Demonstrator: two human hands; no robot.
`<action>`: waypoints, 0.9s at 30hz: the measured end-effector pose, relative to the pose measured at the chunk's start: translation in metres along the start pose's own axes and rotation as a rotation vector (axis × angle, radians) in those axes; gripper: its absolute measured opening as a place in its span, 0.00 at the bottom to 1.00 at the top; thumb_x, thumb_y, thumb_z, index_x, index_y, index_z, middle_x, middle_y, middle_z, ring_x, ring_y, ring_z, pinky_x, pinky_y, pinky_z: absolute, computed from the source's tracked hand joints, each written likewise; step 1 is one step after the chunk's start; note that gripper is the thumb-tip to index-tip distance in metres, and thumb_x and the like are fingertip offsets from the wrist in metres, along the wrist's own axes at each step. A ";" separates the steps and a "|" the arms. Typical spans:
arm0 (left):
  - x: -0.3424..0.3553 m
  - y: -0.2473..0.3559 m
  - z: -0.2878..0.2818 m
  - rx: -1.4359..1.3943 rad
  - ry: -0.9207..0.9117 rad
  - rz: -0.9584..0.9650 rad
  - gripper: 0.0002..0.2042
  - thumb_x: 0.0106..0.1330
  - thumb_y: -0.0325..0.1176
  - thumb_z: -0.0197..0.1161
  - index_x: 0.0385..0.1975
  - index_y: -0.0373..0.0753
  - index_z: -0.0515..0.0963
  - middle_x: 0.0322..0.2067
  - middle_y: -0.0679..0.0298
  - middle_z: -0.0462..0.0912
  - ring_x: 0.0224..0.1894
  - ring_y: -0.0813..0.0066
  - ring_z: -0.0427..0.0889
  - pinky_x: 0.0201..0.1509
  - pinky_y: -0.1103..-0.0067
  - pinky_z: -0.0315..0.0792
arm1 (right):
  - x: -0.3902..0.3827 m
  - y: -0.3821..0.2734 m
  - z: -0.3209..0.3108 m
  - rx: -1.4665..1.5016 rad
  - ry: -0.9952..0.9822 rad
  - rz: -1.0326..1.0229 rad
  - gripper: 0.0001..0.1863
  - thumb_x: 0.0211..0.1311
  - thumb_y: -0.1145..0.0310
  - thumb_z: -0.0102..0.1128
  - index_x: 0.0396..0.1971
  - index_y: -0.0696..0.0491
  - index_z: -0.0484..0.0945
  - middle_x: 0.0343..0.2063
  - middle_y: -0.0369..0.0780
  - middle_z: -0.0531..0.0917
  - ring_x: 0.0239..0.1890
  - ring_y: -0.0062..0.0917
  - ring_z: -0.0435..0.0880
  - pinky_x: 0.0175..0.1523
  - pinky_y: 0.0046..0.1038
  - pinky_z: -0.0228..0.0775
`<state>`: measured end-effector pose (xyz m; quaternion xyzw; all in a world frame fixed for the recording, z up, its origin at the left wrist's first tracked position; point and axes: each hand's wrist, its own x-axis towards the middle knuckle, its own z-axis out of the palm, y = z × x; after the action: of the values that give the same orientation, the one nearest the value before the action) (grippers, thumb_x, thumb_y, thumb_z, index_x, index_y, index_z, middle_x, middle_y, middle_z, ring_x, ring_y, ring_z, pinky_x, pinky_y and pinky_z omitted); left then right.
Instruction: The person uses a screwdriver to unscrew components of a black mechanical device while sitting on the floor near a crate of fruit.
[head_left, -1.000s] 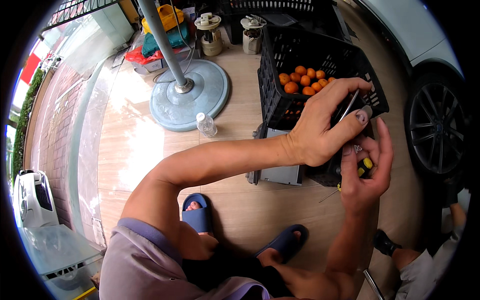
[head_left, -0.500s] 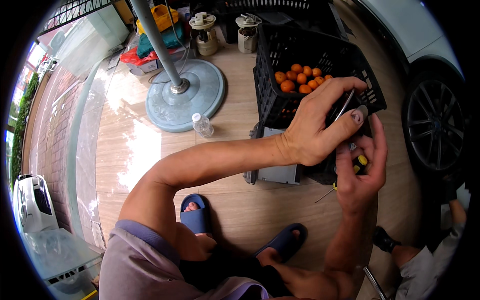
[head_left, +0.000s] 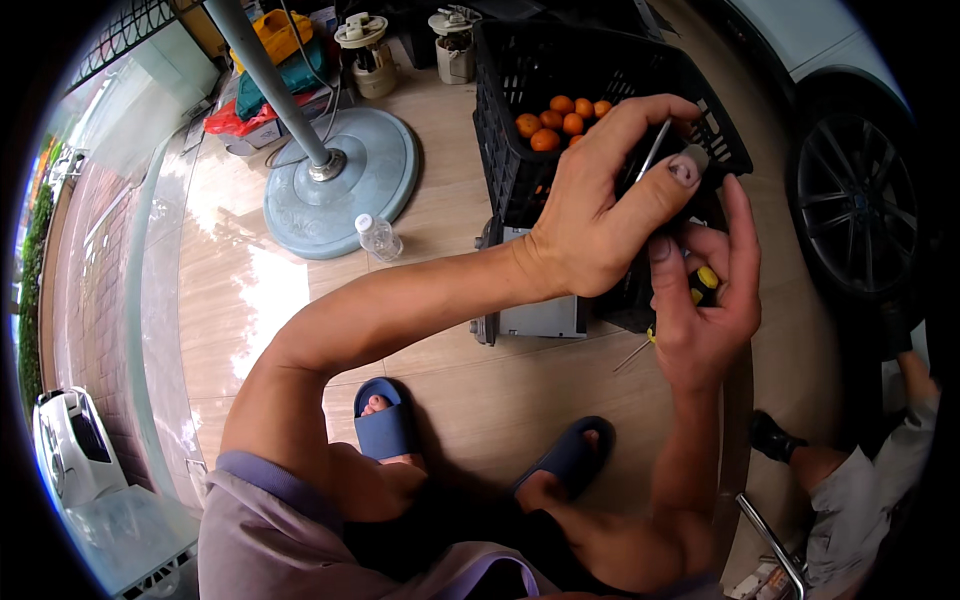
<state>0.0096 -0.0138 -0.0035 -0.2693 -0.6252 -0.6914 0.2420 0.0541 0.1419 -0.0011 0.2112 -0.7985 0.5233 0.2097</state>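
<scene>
My left hand (head_left: 600, 210) reaches across to the right, its thumb and fingers curled around a slim metal rod (head_left: 655, 150). The rod's kind and its far end are hidden by the fingers. Just beside it, my right hand (head_left: 710, 310) is cupped palm up with bent fingers. A screwdriver (head_left: 706, 279) with a yellow and black handle shows inside the right hand; its thin shaft sticks out past the thumb side. Between the two hands is a dark area where I cannot make out any further part.
A black plastic crate (head_left: 490, 150) with oranges (head_left: 545, 140) stands beyond my hands. A grey metal box (head_left: 540, 318) sits beside it. Further left are a clear bottle (head_left: 380, 238) and a round stand base (head_left: 340, 195). A car wheel (head_left: 858, 195) and another person's leg (head_left: 815, 470) are at right.
The whole view has shifted, so the crate, stand and bottle appear further up and left. Both hands keep nearly the same pose and grip.
</scene>
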 end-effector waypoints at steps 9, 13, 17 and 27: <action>-0.001 0.008 0.009 -0.149 0.020 -0.160 0.27 0.77 0.51 0.43 0.62 0.34 0.71 0.53 0.57 0.79 0.55 0.72 0.78 0.62 0.78 0.70 | -0.002 -0.003 -0.003 -0.004 0.039 -0.057 0.37 0.61 0.78 0.69 0.70 0.60 0.64 0.38 0.42 0.88 0.28 0.13 0.81 0.33 0.15 0.71; 0.000 -0.002 0.013 -0.242 0.059 -0.076 0.21 0.79 0.43 0.46 0.59 0.33 0.72 0.35 0.66 0.75 0.38 0.81 0.71 0.43 0.82 0.67 | -0.002 0.000 -0.003 0.030 0.056 -0.053 0.37 0.61 0.78 0.70 0.70 0.59 0.65 0.37 0.42 0.88 0.27 0.13 0.80 0.32 0.14 0.70; 0.001 0.002 0.010 -0.105 0.064 -0.009 0.19 0.79 0.41 0.47 0.57 0.33 0.73 0.29 0.69 0.74 0.32 0.83 0.69 0.36 0.82 0.65 | -0.002 0.006 -0.006 -0.017 0.052 -0.143 0.37 0.61 0.77 0.70 0.70 0.58 0.65 0.37 0.42 0.88 0.26 0.12 0.80 0.31 0.14 0.70; -0.001 0.001 0.009 -0.117 0.070 -0.037 0.20 0.79 0.42 0.47 0.56 0.32 0.73 0.29 0.69 0.73 0.32 0.83 0.69 0.37 0.82 0.65 | -0.001 0.008 0.000 0.064 0.045 -0.120 0.36 0.62 0.77 0.69 0.70 0.58 0.65 0.38 0.43 0.88 0.26 0.12 0.81 0.30 0.13 0.70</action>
<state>0.0115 -0.0045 -0.0024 -0.2467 -0.5798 -0.7401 0.2348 0.0502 0.1444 -0.0075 0.2535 -0.7624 0.5395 0.2518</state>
